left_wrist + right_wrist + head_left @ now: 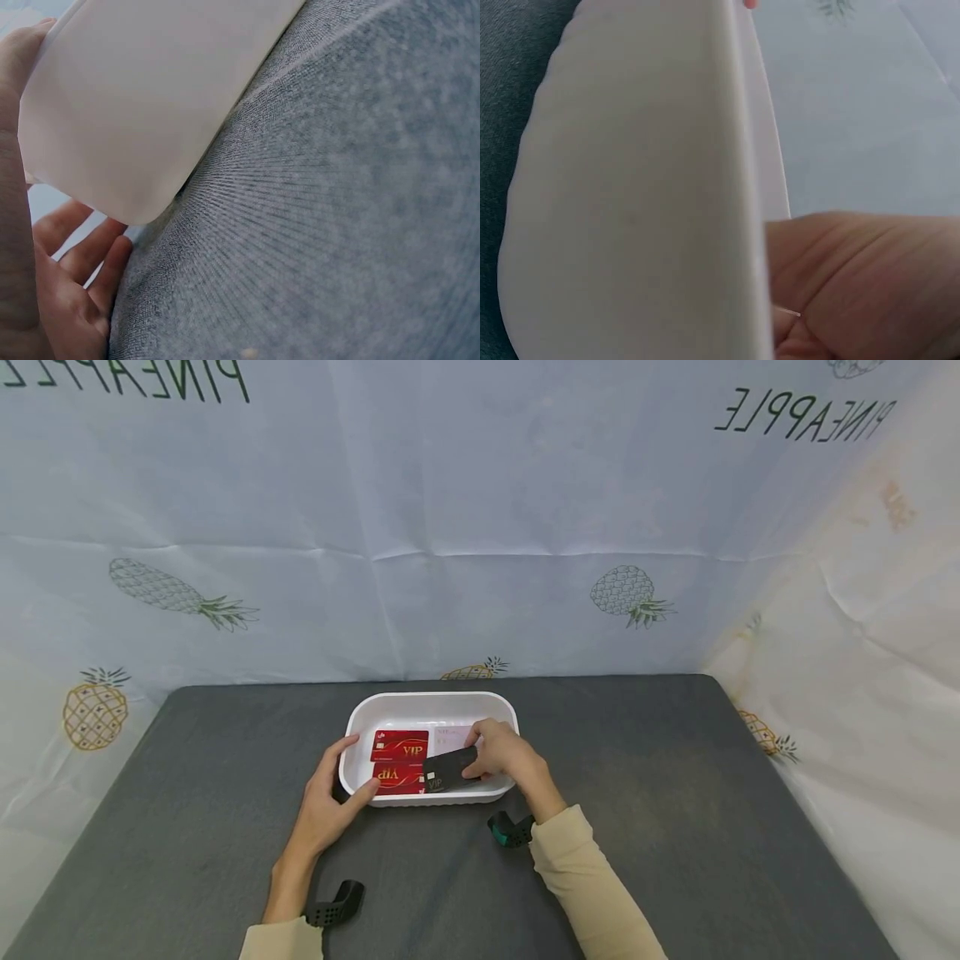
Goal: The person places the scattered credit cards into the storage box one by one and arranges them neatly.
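- Black card (448,769): one was counted. It was held tilted over the near right part of the white tray (435,702), pinched at its right edge by the right hand (501,757). It was judged light, thin, stiff and smooth, so likely to slip when flat; a pinch on opposite edges or on one short edge was judged the surest hold.
- Red cards: two were counted, a far red card (400,745) and a near red card (397,777), laid flat side by side in the left half of the tray, each marked VIP. The same handling was judged to apply; a flat card was judged to need an edge lifted first.
- Pale card (457,735): one was seen, flat in the far right of the tray, partly hidden by the right hand.
- White tray: one, shallow and rounded, set on the grey table (675,777); judged light and rigid.
- Left hand (330,793): the left near corner of the tray was grasped between thumb and fingers, steadying it.
- Wrist cameras: two were counted, one on each forearm.
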`<action>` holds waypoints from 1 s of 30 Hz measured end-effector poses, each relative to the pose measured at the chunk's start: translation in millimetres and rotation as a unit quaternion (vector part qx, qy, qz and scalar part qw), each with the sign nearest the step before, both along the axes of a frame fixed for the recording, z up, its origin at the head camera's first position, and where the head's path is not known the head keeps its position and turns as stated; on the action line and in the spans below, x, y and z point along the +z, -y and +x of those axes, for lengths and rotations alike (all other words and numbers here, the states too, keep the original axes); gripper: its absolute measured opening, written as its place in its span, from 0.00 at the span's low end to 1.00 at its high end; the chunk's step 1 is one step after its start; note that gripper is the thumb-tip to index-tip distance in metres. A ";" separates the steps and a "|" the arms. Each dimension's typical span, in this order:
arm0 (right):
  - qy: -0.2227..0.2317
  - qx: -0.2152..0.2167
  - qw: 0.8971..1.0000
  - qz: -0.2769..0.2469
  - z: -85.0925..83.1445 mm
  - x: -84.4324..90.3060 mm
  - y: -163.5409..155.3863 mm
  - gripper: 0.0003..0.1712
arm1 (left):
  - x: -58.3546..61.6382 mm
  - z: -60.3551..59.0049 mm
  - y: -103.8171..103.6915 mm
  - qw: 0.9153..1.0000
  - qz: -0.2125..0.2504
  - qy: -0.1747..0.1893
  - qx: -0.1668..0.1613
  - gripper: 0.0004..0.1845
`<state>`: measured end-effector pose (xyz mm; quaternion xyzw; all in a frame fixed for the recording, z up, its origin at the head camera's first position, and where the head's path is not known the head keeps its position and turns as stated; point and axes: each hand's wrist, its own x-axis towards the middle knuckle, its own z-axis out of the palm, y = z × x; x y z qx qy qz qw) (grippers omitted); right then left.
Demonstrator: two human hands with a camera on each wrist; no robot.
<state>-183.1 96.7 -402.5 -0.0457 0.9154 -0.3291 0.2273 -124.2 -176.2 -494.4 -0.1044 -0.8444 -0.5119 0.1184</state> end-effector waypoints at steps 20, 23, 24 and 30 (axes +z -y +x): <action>-0.002 -0.051 0.998 0.027 6.0 5.1 1.4 0.11 | 0.3 0.3 0.0 1.000 0.004 -0.001 -0.005 0.41; -0.003 -0.043 0.999 0.020 5.3 4.4 -0.6 0.10 | -0.1 0.7 -0.1 1.000 0.003 0.000 -0.005 0.41; -0.006 -0.038 0.999 0.017 5.2 3.9 -1.4 0.10 | -0.4 0.8 -0.1 1.000 0.003 0.000 -0.005 0.41; -0.011 -0.019 1.000 -0.004 4.7 2.2 -5.3 0.11 | -2.2 -0.1 0.0 1.000 0.004 -0.004 -0.006 0.40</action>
